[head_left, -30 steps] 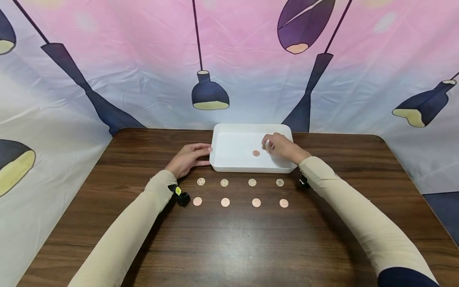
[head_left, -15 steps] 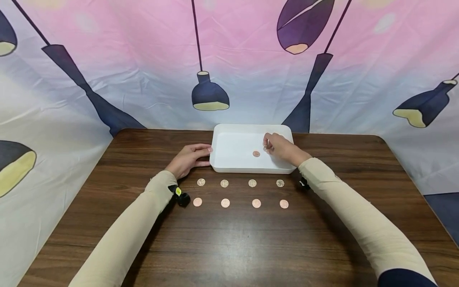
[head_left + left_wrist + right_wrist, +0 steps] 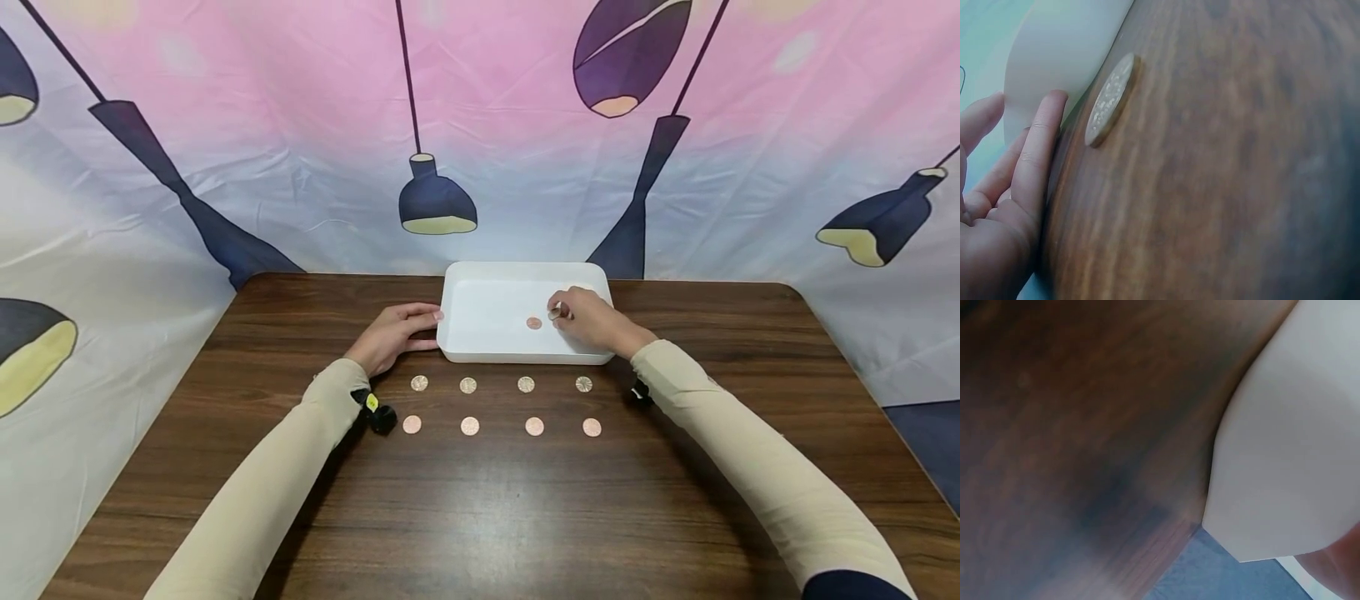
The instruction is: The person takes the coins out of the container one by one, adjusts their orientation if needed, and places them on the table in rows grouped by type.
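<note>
A shallow white tray [image 3: 487,354] lies at the table's far edge. My left hand [image 3: 392,335] touches its left side with mostly straight fingers; in the left wrist view a fingertip [image 3: 1055,99] rests against the tray's outer wall. Over the tray's right half, my right hand [image 3: 592,321] pinches a coin [image 3: 555,312] between thumb and fingers, partly hidden by them. A copper-coloured coin [image 3: 534,323] lies flat on the tray floor, just left of those fingertips. In the right wrist view the tray wall [image 3: 1285,444] hides most of the right hand.
In front of the tray are two rows of coins on the brown wooden table [image 3: 480,533]: gold-coloured ones [image 3: 526,384] nearer the tray, copper-coloured ones [image 3: 535,427] nearer me. A gold-coloured coin [image 3: 1113,103] lies close beside the left hand. A patterned cloth [image 3: 322,167] hangs behind.
The coin in my right hand has turned between the fingers, and that hand has shifted slightly. My left hand stays at the tray's side, and the coin on the tray floor stays put.
</note>
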Action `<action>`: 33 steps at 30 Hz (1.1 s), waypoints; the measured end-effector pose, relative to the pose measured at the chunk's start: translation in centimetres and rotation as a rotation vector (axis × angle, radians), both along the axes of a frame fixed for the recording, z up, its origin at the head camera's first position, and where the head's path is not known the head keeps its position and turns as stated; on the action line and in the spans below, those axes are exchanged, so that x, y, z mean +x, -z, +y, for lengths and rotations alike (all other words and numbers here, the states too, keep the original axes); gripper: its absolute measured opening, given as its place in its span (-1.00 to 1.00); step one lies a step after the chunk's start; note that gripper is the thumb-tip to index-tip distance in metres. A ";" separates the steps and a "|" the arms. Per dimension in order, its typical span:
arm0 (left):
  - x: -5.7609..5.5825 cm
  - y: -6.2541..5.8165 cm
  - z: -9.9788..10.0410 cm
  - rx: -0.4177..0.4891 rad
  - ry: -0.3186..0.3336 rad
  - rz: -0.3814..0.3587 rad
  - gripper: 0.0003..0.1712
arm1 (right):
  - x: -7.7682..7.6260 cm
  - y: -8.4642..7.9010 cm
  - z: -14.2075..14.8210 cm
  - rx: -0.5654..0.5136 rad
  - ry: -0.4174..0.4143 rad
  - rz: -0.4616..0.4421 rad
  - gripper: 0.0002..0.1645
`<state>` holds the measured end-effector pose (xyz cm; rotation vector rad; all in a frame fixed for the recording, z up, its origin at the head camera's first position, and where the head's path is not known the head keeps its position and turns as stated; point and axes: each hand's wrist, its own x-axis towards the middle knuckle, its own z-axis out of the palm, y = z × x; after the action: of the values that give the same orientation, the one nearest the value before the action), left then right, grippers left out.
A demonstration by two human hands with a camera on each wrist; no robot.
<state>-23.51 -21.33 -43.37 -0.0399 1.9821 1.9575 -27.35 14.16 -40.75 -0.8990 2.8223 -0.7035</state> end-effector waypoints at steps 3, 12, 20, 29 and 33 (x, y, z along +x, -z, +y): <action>0.1 0.0 -0.1 -0.003 0.008 0.003 -0.37 | 0.1 0.0 0.0 -0.007 0.005 -0.009 -0.77; 0.1 0.1 0.1 -0.001 0.015 0.013 -0.38 | 0.4 -0.2 0.0 -0.019 0.021 -0.009 -0.81; 0.2 -0.1 0.3 0.004 0.011 0.008 -0.39 | 0.3 -0.2 0.0 -0.006 0.016 -0.020 -0.75; 0.2 -0.3 -0.1 -0.015 0.006 0.014 -0.36 | 0.1 -0.4 -0.8 0.007 0.051 -0.064 -0.86; 0.3 -0.1 0.0 -0.011 0.011 0.016 -0.36 | 0.3 -0.3 -0.7 -0.001 0.060 -0.071 -0.86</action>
<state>-23.25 -21.33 -43.26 -0.0157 1.9990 1.9459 -27.09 13.46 -40.46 -0.7767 2.7968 -0.7286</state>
